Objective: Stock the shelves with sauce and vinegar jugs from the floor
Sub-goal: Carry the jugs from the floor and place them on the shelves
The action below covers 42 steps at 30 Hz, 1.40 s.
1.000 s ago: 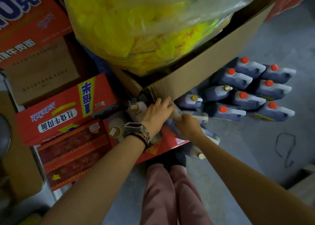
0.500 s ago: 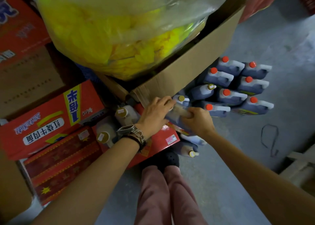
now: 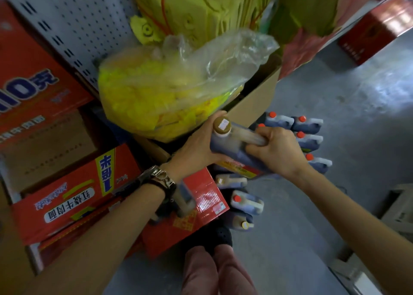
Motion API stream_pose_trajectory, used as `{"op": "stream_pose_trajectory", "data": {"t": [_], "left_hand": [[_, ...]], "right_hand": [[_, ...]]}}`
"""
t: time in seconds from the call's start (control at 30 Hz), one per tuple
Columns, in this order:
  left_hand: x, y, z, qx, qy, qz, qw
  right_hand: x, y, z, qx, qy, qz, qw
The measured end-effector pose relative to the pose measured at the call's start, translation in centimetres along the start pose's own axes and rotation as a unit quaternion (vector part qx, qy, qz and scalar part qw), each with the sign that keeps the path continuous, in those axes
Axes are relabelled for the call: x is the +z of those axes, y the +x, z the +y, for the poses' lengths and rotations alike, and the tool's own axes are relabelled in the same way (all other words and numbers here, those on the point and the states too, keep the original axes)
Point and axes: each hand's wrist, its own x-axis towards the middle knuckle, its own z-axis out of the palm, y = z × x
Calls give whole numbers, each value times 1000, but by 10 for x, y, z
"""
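1. Held item. A dark-liquid plastic jug with a tan cap and a clear moulded handle (image 3: 225, 148) is off the floor, held between both hands near the centre of the scene. It lies tilted, cap end to the left. It sits just in front of the brown cardboard box (image 3: 253, 102) and above the jugs left on the floor.

2. Left hand (image 3: 196, 148). Fingers and thumb are curled round the cap end of the jug, with the thumb beside the cap. A metal wristwatch (image 3: 159, 176) is on the wrist.

3. Right hand (image 3: 277, 151). Fingers are wrapped tightly round the clear handle, in a full grip.

4. Floor stock. A cluster of dark jugs with orange caps (image 3: 309, 125) stands on the grey concrete floor (image 3: 335, 205) to the right, partly hidden by the right hand. Three more dark jugs (image 3: 245, 202) lie nearer, beside a glossy red carton (image 3: 201, 205).

5. Surroundings. A clear plastic bag of yellow material (image 3: 167, 93) fills the cardboard box. Red printed noodle cartons (image 3: 71, 194) are stacked at the left. A white perforated shelf panel (image 3: 78, 22) stands at the far left.
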Motion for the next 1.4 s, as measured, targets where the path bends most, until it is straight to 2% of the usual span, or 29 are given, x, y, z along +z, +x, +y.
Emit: {"op": "stream_pose_trajectory", "data": {"t": [0.17, 0.27, 0.4, 0.67, 0.93, 1.17, 1.4], "left_hand": [[-13, 3, 42, -9, -62, 6, 998], [-25, 7, 69, -9, -97, -19, 995], [-41, 2, 105, 8, -101, -20, 995], [-102, -18, 216, 48, -111, 84, 989], [-184, -46, 340, 117, -121, 172, 971], [-250, -96, 425, 182, -88, 281, 938], [-287, -159, 477, 180, -40, 381, 906]], "right_hand": [[-44, -14, -25, -24, -8, 44, 999], [-74, -19, -41, -18, -11, 65, 998], [-107, -29, -66, -24, -13, 95, 995], [-186, -33, -141, -122, -9, 186, 975], [-280, -48, -254, -249, 17, 255, 934], [-336, -67, -359, -369, 27, 268, 890], [-354, -90, -437, -459, 52, 235, 855]]}}
